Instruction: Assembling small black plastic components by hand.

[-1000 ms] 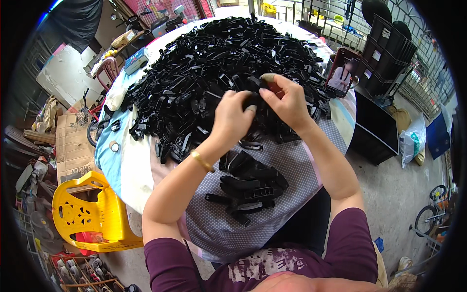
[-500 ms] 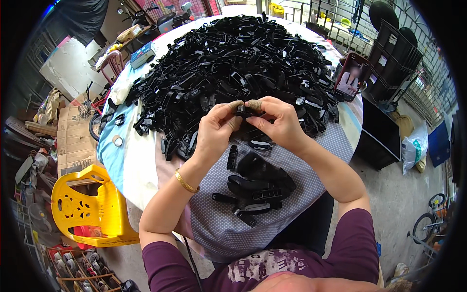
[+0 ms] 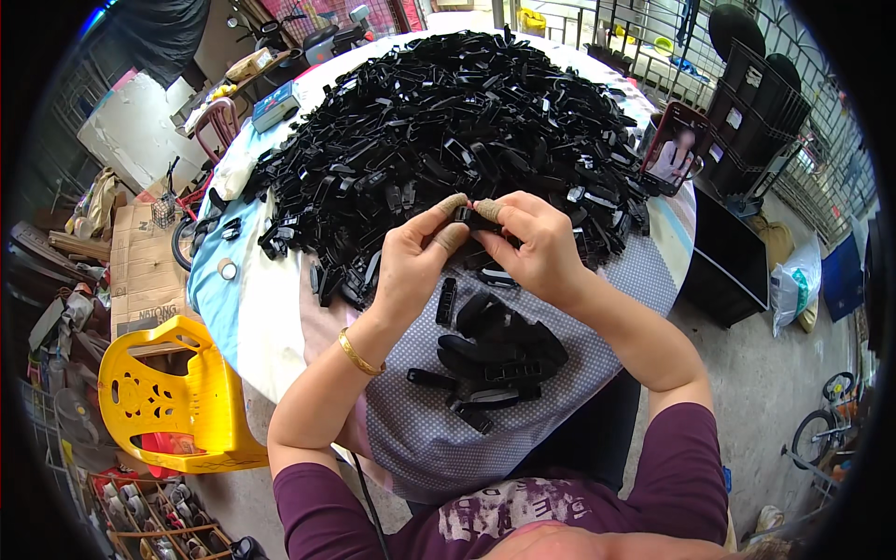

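Note:
A small black plastic part point(image 3: 477, 221) is pinched between both hands, just in front of a large heap of black plastic pieces point(image 3: 439, 121). My left hand point(image 3: 408, 259) grips its left end between thumb and forefinger. At the other end, my right hand point(image 3: 541, 245) holds it the same way. Tan coverings wrap some of the fingertips. Closer to me, a smaller pile of similar black parts point(image 3: 499, 359) lies on the grey dotted cloth point(image 3: 401, 420). One slim black piece point(image 3: 446, 301) rests apart, below my left hand.
The round table holds a phone point(image 3: 674, 149) propped at the right, a tape roll point(image 3: 226, 269) at the left and a blue box point(image 3: 273, 107) behind. A yellow plastic chair point(image 3: 215, 401) stands left. Black crates point(image 3: 723, 252) and a white sack point(image 3: 796, 285) are right.
The fingers of my right hand have shifted a little on the black part, and more of it shows between the hands. The picture on the phone screen has changed.

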`<state>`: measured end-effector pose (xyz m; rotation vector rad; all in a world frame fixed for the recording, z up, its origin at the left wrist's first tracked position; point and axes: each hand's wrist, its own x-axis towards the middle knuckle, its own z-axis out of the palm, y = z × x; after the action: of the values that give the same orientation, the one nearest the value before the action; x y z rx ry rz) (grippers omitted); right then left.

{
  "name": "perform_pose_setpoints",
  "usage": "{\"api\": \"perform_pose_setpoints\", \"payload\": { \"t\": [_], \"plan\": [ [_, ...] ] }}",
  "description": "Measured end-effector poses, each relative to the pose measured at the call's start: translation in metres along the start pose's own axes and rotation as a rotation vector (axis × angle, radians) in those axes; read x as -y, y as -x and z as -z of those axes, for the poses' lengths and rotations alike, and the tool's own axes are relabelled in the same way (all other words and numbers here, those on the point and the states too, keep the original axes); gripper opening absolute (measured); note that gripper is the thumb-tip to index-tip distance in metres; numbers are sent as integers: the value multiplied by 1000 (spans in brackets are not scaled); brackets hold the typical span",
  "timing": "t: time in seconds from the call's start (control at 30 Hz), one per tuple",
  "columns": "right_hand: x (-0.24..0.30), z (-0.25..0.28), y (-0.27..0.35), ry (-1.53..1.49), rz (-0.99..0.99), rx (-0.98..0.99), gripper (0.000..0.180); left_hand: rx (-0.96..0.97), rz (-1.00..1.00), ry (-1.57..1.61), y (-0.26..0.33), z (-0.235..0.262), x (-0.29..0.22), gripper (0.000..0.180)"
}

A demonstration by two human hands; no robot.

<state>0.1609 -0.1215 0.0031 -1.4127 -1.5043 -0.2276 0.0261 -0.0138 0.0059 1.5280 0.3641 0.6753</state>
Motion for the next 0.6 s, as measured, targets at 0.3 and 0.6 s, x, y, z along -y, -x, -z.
{"api": "perform_pose_setpoints", "payload": {
  "t": [0.3,0.6],
  "plan": [
    [-2,-2,-2,-49,-186,-3,32,71,-42,250,-5,7,2,30],
    [1,-5,4,-74,-31,155,25,128,-46,166,2,11,-4,26]
  ]
}}
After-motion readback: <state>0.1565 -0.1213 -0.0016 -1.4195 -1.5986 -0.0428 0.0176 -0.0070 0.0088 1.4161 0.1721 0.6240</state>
